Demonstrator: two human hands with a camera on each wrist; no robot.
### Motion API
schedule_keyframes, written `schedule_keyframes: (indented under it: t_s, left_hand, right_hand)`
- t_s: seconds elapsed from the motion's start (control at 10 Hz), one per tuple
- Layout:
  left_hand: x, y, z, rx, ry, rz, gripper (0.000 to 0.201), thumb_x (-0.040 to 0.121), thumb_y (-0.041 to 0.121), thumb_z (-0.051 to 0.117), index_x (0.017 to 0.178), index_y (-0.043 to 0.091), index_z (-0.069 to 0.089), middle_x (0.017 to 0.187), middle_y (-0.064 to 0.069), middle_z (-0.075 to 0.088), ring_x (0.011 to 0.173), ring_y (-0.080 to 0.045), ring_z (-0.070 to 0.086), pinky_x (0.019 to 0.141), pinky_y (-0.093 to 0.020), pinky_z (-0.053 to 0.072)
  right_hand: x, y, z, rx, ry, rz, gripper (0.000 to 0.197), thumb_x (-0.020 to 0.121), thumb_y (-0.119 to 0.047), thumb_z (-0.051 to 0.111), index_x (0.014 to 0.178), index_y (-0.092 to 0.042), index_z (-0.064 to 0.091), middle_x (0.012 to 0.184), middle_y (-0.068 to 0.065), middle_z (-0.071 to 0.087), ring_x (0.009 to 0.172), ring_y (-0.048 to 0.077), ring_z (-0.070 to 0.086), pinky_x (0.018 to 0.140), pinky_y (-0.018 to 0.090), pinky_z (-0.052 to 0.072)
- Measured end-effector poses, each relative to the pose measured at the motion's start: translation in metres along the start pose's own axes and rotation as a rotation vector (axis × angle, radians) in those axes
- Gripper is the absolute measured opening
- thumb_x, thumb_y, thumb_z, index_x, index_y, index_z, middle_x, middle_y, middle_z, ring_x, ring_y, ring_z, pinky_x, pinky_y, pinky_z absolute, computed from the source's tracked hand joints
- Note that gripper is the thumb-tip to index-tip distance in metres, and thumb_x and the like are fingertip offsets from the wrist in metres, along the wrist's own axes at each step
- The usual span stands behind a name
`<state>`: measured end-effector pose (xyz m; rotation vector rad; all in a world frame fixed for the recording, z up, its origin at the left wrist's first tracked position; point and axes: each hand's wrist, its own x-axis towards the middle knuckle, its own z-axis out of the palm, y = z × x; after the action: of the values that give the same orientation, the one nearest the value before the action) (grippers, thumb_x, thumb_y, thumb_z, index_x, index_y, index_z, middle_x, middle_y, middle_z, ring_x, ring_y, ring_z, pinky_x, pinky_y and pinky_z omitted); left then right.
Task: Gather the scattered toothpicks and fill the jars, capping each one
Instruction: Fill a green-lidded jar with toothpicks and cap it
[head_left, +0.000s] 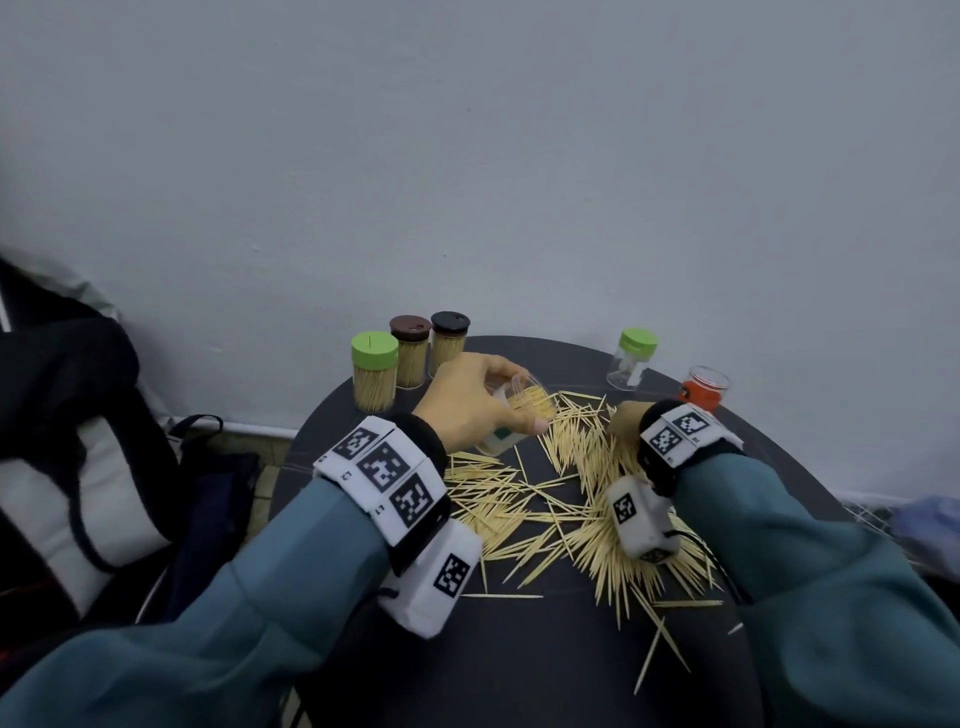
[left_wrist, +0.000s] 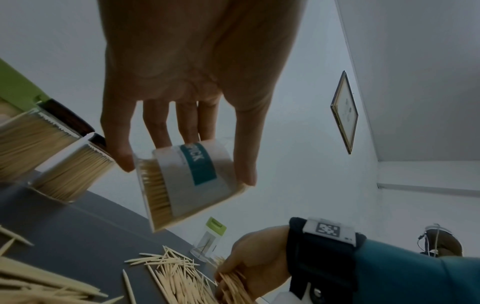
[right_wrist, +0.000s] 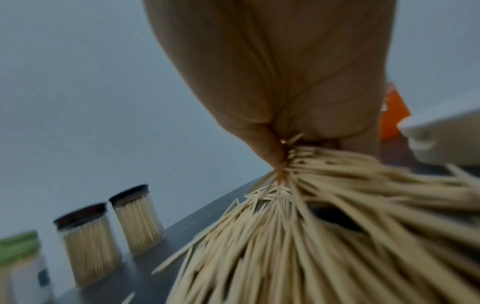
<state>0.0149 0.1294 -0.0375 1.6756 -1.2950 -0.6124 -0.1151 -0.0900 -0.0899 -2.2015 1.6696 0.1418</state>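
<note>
We find the left hand gripping the tilted jar, mouth toward the right hand, whose fingers clutch a toothpick bundle just beside it.

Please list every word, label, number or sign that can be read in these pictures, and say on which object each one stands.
"PICK": white letters on the teal band of the paper label on the clear plastic toothpick jar held tilted by the left hand; earlier letters are hidden by the fingers.
Smaller print on that label: too blurred to read.
Black-and-white square markers on the white wrist bands: patterns, no legible text.
Small framed picture on the wall: unreadable.
</note>
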Motion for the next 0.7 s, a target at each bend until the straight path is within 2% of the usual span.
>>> schedule_keyframes:
  t_s: [0.1, 0.2, 0.3, 0.4, 0.5, 0.6, 0.7]
  left_hand:
    - [-0.001, 0.001, 0.001, -0.005, -0.005, -0.002, 0.057, 0.068, 0.023, 0.082, 0.120, 0.014, 0.060, 0.116, 0.001, 0.063, 0.098, -0.010, 0.055, 0.076, -0.021, 0.043]
    - [-0.002, 0.004, 0.003, -0.004, -0.021, -0.003, 0.056, 0.068, 0.023, 0.081, 0.119, 0.015, 0.060, 0.115, 0.001, 0.063, 0.098, -0.011, 0.055, 0.071, -0.018, 0.044]
    - [-0.003, 0.007, 0.007, 0.006, -0.035, -0.011, 0.056, 0.068, 0.023, 0.081, 0.120, 0.015, 0.060, 0.112, 0.001, 0.062, 0.100, -0.013, 0.055, 0.079, -0.024, 0.045]
    - [-0.004, 0.007, 0.011, 0.019, -0.052, -0.008, 0.057, 0.068, 0.024, 0.081, 0.120, 0.016, 0.061, 0.111, 0.002, 0.062, 0.102, -0.014, 0.056, 0.079, -0.024, 0.045]
    - [-0.003, 0.006, 0.014, 0.027, -0.068, -0.006, 0.055, 0.068, 0.024, 0.081, 0.118, 0.017, 0.061, 0.113, 0.001, 0.062, 0.101, -0.013, 0.056, 0.080, -0.025, 0.046]
    - [-0.003, 0.004, 0.015, 0.025, -0.089, -0.007, 0.053, 0.068, 0.024, 0.081, 0.117, 0.018, 0.061, 0.110, 0.002, 0.062, 0.098, -0.013, 0.056, 0.077, -0.024, 0.047]
    - [-0.002, 0.002, 0.016, 0.016, -0.094, -0.012, 0.054, 0.068, 0.027, 0.081, 0.116, 0.018, 0.058, 0.111, 0.003, 0.060, 0.097, -0.010, 0.055, 0.074, -0.020, 0.045]
  right_hand:
    - [-0.028, -0.003, -0.006, 0.014, -0.036, -0.023, 0.039, 0.097, -0.008, 0.042, 0.134, 0.001, 0.043, 0.134, 0.016, 0.049, 0.125, 0.031, 0.046, 0.105, 0.032, 0.035]
    - [-0.049, 0.003, -0.007, 0.865, -0.096, 0.033, 0.044, 0.096, -0.005, 0.043, 0.138, 0.005, 0.035, 0.100, 0.012, 0.057, 0.089, 0.026, 0.057, 0.089, 0.029, 0.050]
    - [-0.052, 0.012, -0.007, 1.184, -0.162, 0.080, 0.030, 0.099, -0.001, 0.032, 0.127, 0.008, 0.037, 0.078, 0.010, 0.048, 0.068, 0.020, 0.050, 0.058, 0.029, 0.051]
    - [-0.065, 0.015, -0.010, 1.343, -0.190, 0.149, 0.007, 0.102, -0.006, 0.027, 0.106, -0.002, 0.032, 0.074, 0.011, 0.047, 0.066, 0.023, 0.052, 0.047, 0.035, 0.052]
    - [-0.061, 0.019, -0.005, 1.478, -0.179, 0.121, 0.016, 0.101, -0.002, 0.021, 0.094, -0.002, 0.036, 0.069, 0.010, 0.038, 0.061, 0.020, 0.042, 0.057, 0.036, 0.044]
    - [-0.063, 0.018, -0.001, 1.492, -0.113, 0.079, 0.028, 0.098, 0.005, 0.018, 0.083, -0.003, 0.040, 0.066, 0.007, 0.032, 0.058, 0.016, 0.034, 0.057, 0.030, 0.038]
    - [-0.065, 0.014, -0.002, 1.581, -0.086, 0.018, 0.029, 0.097, 0.005, 0.018, 0.079, -0.006, 0.037, 0.066, 0.006, 0.030, 0.058, 0.014, 0.031, 0.055, 0.026, 0.032]
